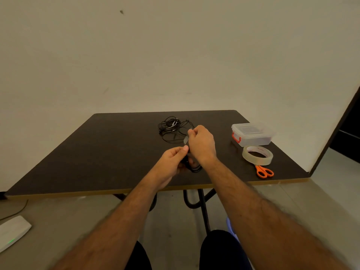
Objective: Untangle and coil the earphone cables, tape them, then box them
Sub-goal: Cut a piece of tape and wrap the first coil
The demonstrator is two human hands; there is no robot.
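Left hand (174, 160) gripping thin black coiled cable (195, 168) just above dark matte surface (101, 152); right hand (201, 143) pinching short clear tape strip (186, 139), long axis near-vertical. Tangled cables (172, 128) behind.

The only lettering is showing on the tape roll (257, 155), which is lying on the table (97, 152) near the scissors (264, 171). Reddish print is running along the inner face of the roll's white core, but it is appearing upside down and too small and blurred to be read. The clear box (252, 133) is showing no legible label.
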